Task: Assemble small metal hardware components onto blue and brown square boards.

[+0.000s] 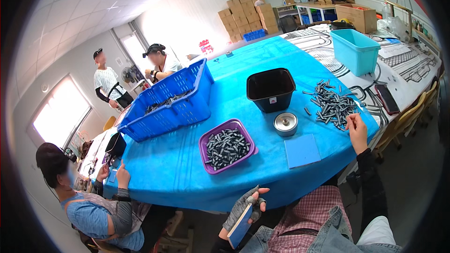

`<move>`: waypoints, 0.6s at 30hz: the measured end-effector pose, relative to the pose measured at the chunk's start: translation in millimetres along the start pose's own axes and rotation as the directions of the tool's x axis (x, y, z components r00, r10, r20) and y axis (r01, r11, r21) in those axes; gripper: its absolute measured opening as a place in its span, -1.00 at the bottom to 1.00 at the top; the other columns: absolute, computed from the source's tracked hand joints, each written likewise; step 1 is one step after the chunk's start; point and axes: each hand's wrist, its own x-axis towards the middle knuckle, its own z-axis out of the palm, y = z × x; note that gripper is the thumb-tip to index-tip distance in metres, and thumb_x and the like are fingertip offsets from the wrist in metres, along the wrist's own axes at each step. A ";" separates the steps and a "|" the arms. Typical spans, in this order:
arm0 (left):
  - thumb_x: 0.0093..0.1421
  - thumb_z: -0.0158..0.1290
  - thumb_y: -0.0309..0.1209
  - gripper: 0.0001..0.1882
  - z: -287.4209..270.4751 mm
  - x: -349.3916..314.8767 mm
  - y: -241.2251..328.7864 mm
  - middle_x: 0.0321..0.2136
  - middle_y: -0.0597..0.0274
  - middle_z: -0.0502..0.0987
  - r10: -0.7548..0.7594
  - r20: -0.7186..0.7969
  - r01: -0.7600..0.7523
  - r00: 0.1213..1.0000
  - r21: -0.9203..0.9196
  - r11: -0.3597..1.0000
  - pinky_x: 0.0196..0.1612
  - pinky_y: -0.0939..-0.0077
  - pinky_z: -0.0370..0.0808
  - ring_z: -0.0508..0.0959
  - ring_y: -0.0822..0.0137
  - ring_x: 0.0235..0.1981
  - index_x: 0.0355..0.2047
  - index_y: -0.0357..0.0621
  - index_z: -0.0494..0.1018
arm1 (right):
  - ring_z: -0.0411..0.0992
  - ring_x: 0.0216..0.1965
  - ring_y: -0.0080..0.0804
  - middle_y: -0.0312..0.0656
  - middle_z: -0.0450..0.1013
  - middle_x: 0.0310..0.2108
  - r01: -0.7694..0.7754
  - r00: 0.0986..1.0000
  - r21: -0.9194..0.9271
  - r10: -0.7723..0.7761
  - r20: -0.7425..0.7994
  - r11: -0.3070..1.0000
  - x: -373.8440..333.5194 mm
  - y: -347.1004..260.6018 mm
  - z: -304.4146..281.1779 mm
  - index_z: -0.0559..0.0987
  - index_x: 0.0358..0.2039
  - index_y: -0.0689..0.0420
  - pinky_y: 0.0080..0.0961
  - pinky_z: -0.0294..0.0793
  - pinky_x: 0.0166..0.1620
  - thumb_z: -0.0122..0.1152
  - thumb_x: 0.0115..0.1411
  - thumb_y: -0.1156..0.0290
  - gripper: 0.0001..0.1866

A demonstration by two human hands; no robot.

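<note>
1. The right grip (pixel 357 132) has its fingertips bunched low at the near right edge of the pile of small dark pieces (pixel 332 105); whether a piece is pinched between them I cannot tell.
2. The left grip (pixel 244 208), in a grey fingerless glove, is clamped on a blue pad (pixel 240 228), held tilted off the near edge of the table (pixel 178 161).
3. The pile spreads ahead and to the left of the right grip, loose on the blue cover.
4. Left of the right grip, nearer the body, lies a flat blue square (pixel 302 151); beyond that square stand a round metal tin (pixel 285 123) and a black bin (pixel 260 95).
5. Ahead and slightly left of the left grip sits a purple tray (pixel 252 157) full of similar pieces.
6. The step in hand looks like picking from the pile.
7. From this pose, a clean pick would call for a light fingertip pinch on a single piece, without dragging its neighbours, and a steady left grip.
</note>
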 end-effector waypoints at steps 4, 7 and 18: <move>0.34 -0.23 -0.22 -0.56 1.7 -0.2 0.3 -0.54 0.15 0.46 -0.010 -0.004 0.010 1.000 0.002 1.000 -0.81 0.74 0.14 0.21 0.57 -0.88 0.05 -0.36 0.22 | 0.35 -0.62 -0.63 -0.31 0.37 -0.66 -0.013 0.999 -0.045 0.015 0.036 0.999 -0.8 -5.9 -0.2 0.41 -0.37 0.20 -0.65 0.24 -0.56 0.04 0.24 0.41 -0.88; 0.34 -0.23 -0.21 -0.56 0.9 -0.4 -0.7 -0.53 0.15 0.46 -0.020 0.012 0.020 1.000 -0.041 0.999 -0.80 0.75 0.15 0.21 0.57 -0.88 0.04 -0.34 0.23 | 0.26 -0.65 -0.71 -0.37 0.31 -0.70 0.001 0.999 -0.041 0.000 0.032 0.999 -1.9 -7.9 -0.7 0.40 -0.40 0.19 -0.68 0.16 -0.58 0.02 0.25 0.43 -0.88; 0.31 -0.15 -0.23 -0.62 10.7 -4.9 5.7 -0.52 0.22 0.47 -0.016 -0.049 0.022 0.999 0.123 0.992 -0.78 0.80 0.17 0.24 0.63 -0.85 -0.01 -0.26 0.33 | 0.13 -0.54 -0.78 -0.41 0.32 -0.48 0.002 0.981 0.219 0.040 -0.187 0.976 -8.9 -35.3 -21.0 0.42 -0.34 0.16 -0.78 0.11 -0.49 -0.03 0.29 0.41 -0.89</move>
